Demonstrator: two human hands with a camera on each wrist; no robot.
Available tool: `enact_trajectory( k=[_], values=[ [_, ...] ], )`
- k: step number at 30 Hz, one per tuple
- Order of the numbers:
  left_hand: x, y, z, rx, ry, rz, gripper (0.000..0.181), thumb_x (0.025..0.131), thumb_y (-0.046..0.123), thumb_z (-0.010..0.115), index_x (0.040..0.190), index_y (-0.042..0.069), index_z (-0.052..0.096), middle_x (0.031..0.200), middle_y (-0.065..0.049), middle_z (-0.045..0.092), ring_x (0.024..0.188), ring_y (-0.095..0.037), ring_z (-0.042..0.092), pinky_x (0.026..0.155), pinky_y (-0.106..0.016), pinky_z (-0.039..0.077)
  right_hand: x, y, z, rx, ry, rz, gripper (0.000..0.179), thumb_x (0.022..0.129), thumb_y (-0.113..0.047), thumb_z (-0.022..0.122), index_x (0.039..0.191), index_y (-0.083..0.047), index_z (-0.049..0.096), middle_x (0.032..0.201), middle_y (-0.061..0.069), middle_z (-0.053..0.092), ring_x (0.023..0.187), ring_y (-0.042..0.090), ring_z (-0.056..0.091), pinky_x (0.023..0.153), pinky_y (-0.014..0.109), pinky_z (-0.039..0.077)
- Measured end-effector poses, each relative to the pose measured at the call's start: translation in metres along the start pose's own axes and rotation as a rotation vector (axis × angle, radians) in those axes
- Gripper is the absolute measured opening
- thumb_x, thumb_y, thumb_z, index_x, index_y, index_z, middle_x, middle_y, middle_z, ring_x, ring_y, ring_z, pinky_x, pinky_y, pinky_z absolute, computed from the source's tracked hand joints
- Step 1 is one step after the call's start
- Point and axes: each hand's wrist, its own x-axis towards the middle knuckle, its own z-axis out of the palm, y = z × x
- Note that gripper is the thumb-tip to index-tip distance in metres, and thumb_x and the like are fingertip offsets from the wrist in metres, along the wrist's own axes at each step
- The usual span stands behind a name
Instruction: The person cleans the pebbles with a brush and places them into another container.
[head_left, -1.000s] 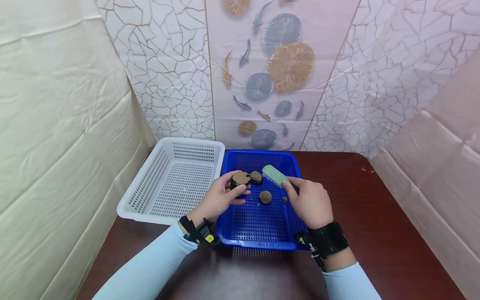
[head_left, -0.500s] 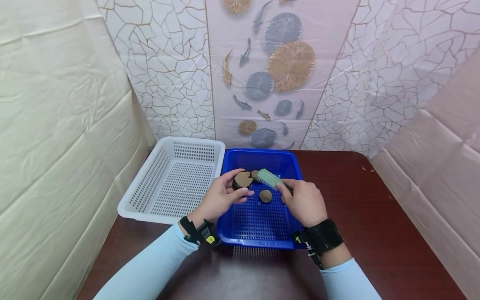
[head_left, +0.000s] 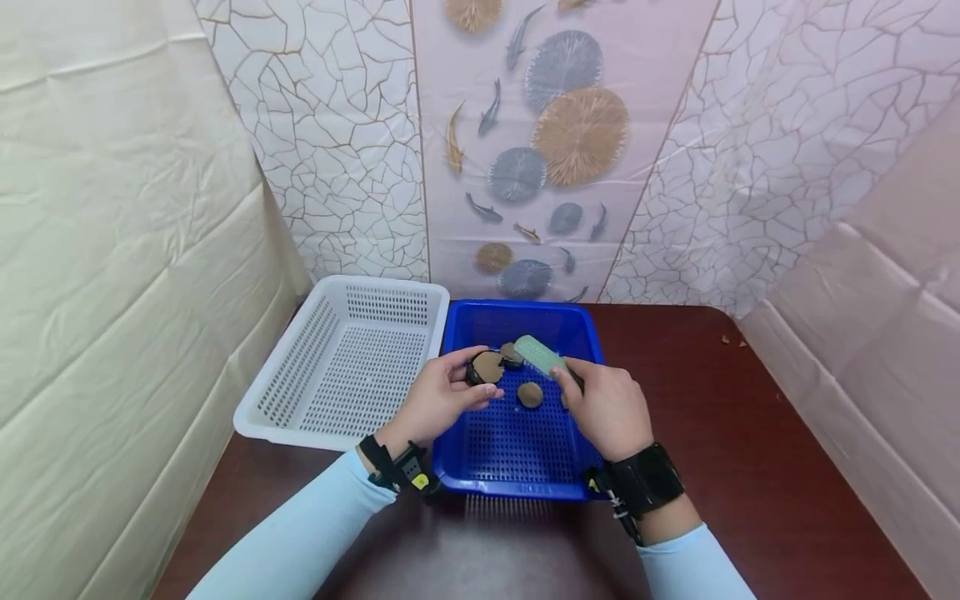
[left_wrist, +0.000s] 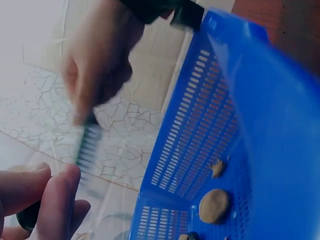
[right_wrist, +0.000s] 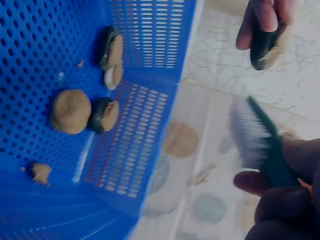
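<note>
Crackle-patterned wall covering point(head_left: 360, 167) backed my feed. Over the blue basket point(head_left: 517, 488), the left hand point(head_left: 431, 404) pinched a mud-topped dark piece point(head_left: 487, 367); I saw the right hand point(head_left: 611, 410) grasping a green brush point(head_left: 538, 355), its long axis slanting forward-left from that grip, head near the piece, apart.

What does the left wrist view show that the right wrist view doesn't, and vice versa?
Left wrist only: a black wristband and red-brown tabletop beyond the blue basket's rim.

Right wrist only: a long, dark, tan-faced piece in the basket, and tan crust on the held piece.

Both: left hand holding that dark piece, right hand gripping the green brush, the basket, a round tan lump, a small crumbly lump.
</note>
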Motion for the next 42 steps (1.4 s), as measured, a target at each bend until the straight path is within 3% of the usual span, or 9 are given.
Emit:
enact_trajectory(
  k=[2,5,7,14,21,27,32,37,42],
  values=[
    [-0.001,0.0,-0.001,0.009,0.001,-0.001,0.065,0.104,-0.007,0.072,0.164,0.002,0.047,0.125,-0.024,0.076,0.108,-0.033,0.08,0.096,-0.05,0.066,-0.002,-0.002,0.0,0.061,0.008,-0.035,0.038,0.11,-0.03,0.072,0.133,0.0,0.078,0.079,0.007,0.076,0.052,0.013,0.05,0.047,0.032,0.04],
    [-0.001,-0.002,-0.001,-0.008,-0.005,-0.005,0.066,0.104,-0.005,0.073,0.164,-0.001,0.046,0.128,-0.029,0.074,0.109,-0.034,0.08,0.096,-0.051,0.066,-0.004,-0.008,0.005,0.131,-0.002,-0.083,0.036,0.109,-0.029,0.073,0.131,-0.002,0.079,0.089,0.008,0.079,0.056,0.011,0.05,0.05,0.03,0.041],
    [-0.002,-0.003,0.0,-0.009,-0.012,-0.009,0.066,0.104,-0.004,0.073,0.164,-0.002,0.045,0.132,-0.032,0.071,0.108,-0.034,0.08,0.094,-0.047,0.067,-0.005,-0.009,0.006,0.15,-0.044,-0.079,0.035,0.11,-0.029,0.073,0.132,-0.003,0.08,0.081,0.003,0.074,0.055,0.011,0.048,0.049,0.029,0.039],
    [-0.003,-0.01,-0.001,0.005,-0.023,-0.001,0.064,0.106,0.0,0.072,0.165,0.002,0.046,0.126,-0.028,0.075,0.111,-0.04,0.078,0.088,-0.037,0.068,0.0,-0.002,-0.002,0.01,-0.083,-0.005,0.038,0.11,-0.03,0.072,0.131,0.0,0.079,0.093,0.013,0.081,0.059,0.016,0.061,0.05,0.033,0.05],
    [-0.005,-0.002,-0.001,0.024,-0.004,0.014,0.067,0.102,-0.001,0.077,0.163,0.006,0.051,0.129,-0.021,0.075,0.108,-0.029,0.08,0.088,-0.042,0.069,-0.001,-0.007,-0.005,0.164,-0.077,-0.065,0.036,0.11,-0.029,0.072,0.132,-0.002,0.079,0.081,0.003,0.071,0.048,0.013,0.042,0.044,0.03,0.035],
    [-0.007,0.003,-0.001,0.041,0.031,0.02,0.068,0.101,-0.005,0.077,0.162,0.008,0.052,0.127,-0.02,0.076,0.103,-0.029,0.081,0.086,-0.042,0.069,-0.003,-0.002,-0.004,0.051,-0.052,0.018,0.038,0.11,-0.03,0.071,0.133,-0.001,0.079,0.081,0.005,0.074,0.053,0.013,0.05,0.047,0.03,0.039],
    [-0.006,0.003,0.001,0.08,0.048,0.018,0.071,0.096,-0.002,0.084,0.16,0.008,0.056,0.12,-0.016,0.078,0.094,-0.027,0.081,0.083,-0.042,0.07,-0.004,-0.009,-0.006,0.146,-0.017,-0.05,0.037,0.111,-0.03,0.071,0.133,-0.001,0.079,0.084,0.005,0.075,0.051,0.012,0.047,0.046,0.03,0.037],
    [-0.006,0.001,0.002,0.04,0.029,0.014,0.07,0.099,-0.002,0.081,0.163,0.007,0.052,0.128,-0.019,0.076,0.103,-0.028,0.081,0.086,-0.041,0.069,-0.002,-0.007,-0.002,0.086,-0.041,-0.034,0.037,0.111,-0.03,0.071,0.132,-0.001,0.079,0.086,0.008,0.077,0.054,0.014,0.052,0.047,0.03,0.041],
    [-0.005,0.0,0.001,-0.048,0.033,0.016,0.067,0.101,-0.008,0.074,0.163,0.007,0.052,0.132,-0.027,0.073,0.108,-0.034,0.08,0.09,-0.047,0.068,-0.004,-0.003,-0.003,0.075,0.009,-0.009,0.037,0.11,-0.028,0.072,0.132,0.0,0.078,0.074,0.003,0.071,0.051,0.014,0.051,0.046,0.031,0.04]
  ],
)
